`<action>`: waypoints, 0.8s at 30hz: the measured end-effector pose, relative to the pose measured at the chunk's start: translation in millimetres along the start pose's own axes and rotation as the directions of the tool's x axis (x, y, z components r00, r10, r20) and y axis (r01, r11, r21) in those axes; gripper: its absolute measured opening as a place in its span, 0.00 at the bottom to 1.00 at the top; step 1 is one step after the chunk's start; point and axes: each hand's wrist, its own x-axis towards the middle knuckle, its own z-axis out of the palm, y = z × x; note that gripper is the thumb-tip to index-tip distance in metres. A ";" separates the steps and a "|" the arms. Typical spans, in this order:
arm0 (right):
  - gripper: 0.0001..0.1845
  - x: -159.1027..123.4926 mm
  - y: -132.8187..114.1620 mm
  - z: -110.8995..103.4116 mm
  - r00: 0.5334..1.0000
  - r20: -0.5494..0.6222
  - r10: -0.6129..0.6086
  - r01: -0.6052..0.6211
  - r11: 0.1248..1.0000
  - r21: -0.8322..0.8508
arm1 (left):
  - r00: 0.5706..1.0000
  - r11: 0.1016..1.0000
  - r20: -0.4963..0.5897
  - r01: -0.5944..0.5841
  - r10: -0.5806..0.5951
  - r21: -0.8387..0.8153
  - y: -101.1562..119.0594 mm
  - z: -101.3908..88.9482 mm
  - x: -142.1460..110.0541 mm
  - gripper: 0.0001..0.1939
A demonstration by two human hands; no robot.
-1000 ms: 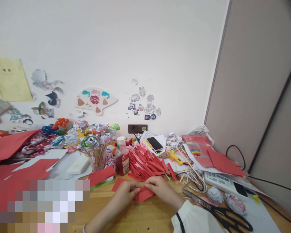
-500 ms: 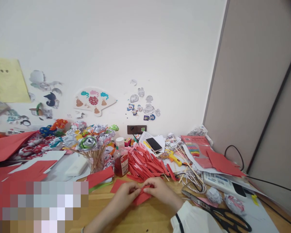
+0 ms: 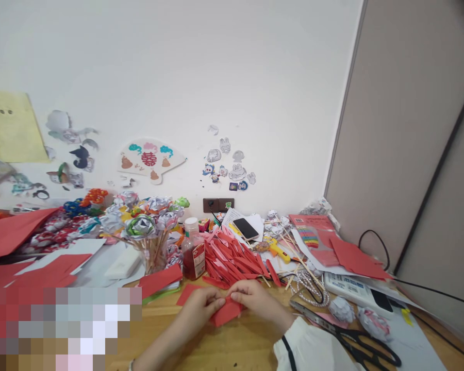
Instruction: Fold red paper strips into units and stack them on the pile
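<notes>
A small piece of red paper [image 3: 227, 313] is held just above the wooden table, between my two hands. My left hand [image 3: 203, 305] pinches its left edge between thumb and fingers. On the other side, my right hand [image 3: 251, 298] grips the upper right edge, fingers curled and closed. The fingertips partly cover the paper's top edge. Another flat red sheet [image 3: 186, 294] lies on the table behind my left hand. Just beyond both hands is a heap of folded red paper strips [image 3: 232, 257].
Black-handled scissors [image 3: 351, 335] lie at the right, near crumpled paper balls [image 3: 341, 309]. A bottle of red liquid [image 3: 194, 255] stands behind my left hand, beside a cup of paper flowers [image 3: 152, 255]. Farther back are a phone [image 3: 246, 229] and a yellow glue gun [image 3: 279, 251].
My right fingers have shifted slightly at the paper's top edge, and more of the red paper's face shows below them. My left hand keeps its pinch.
</notes>
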 end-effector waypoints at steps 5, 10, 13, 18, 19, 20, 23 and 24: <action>0.14 -0.8 -1.0 -1.3 1.000 0.012 0.009 -0.009 1.000 0.017 | 1.000 1.000 0.004 -0.004 0.004 -0.005 8.7 -0.7 -3.8 0.14; 0.11 -0.1 3.8 8.5 0.999 -0.024 0.041 -0.045 0.976 -0.213 | 1.000 0.999 -0.009 -0.030 0.030 0.028 9.5 2.2 -4.1 0.13; 0.11 0.9 3.8 13.1 0.998 -0.050 -0.042 0.022 0.936 -0.350 | 0.999 0.999 -0.018 -0.031 0.032 0.041 7.5 1.7 -3.2 0.12; 0.12 2.0 3.5 5.8 0.997 -0.074 0.004 -0.030 0.938 -0.344 | 0.996 0.993 0.057 0.080 -0.075 -0.088 2.6 -1.0 -4.2 0.14; 0.12 1.9 3.4 3.4 0.995 -0.103 0.018 -0.051 0.941 -0.335 | 0.993 0.987 0.073 0.100 -0.091 -0.126 0.9 -1.2 -4.1 0.14; 0.11 1.9 3.1 1.3 0.991 -0.132 0.029 -0.071 0.943 -0.326 | 0.992 0.981 0.079 0.111 -0.100 -0.158 -0.9 -1.4 -3.8 0.15; 0.11 1.4 0.7 -2.7 0.986 -0.158 0.055 -0.102 0.946 -0.308 | 0.991 0.972 0.077 0.121 -0.107 -0.202 -5.9 -1.8 -1.8 0.16; 0.11 1.2 -0.2 -3.4 0.988 -0.146 0.058 -0.101 0.947 -0.307 | 0.992 0.972 0.073 0.114 -0.101 -0.203 -6.8 -2.1 -1.2 0.16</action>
